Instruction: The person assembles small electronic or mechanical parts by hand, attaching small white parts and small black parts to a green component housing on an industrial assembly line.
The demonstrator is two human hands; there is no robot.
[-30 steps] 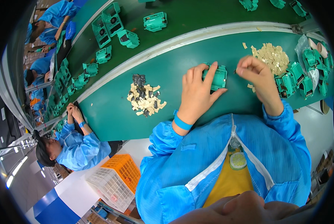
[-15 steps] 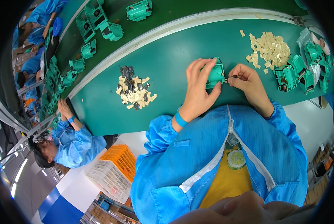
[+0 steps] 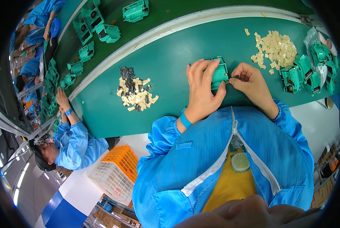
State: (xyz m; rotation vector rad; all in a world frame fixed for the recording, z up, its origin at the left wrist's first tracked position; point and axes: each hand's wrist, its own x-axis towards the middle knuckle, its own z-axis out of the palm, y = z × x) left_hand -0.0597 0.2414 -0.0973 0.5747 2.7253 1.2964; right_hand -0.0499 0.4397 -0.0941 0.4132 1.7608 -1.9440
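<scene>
My left hand (image 3: 203, 85) is closed round a green plastic housing (image 3: 220, 74), its fingers over the left and far sides and the thumb at the near edge. At the housing's right edge, my right hand (image 3: 252, 81) pinches a small dark piece (image 3: 235, 77) between thumb and fingers. That piece is too small and too covered to name; it meets or nearly meets the housing. Most of the housing's left part is hidden by my fingers.
Cream-coloured scraps (image 3: 278, 49) lie at the far right, beside several green housings (image 3: 292, 79). Left of me sits a pile of cream and black scraps (image 3: 135, 93). Beyond a pale rail (image 3: 154, 35), a belt carries more housings (image 3: 135, 10). A co-worker's hands (image 3: 63, 99) are at the left.
The housings on the belt have shifted left. The co-worker's hands have moved farther from that person's body. My hands stay in nearly the same place, with the right fingers slightly shifted.
</scene>
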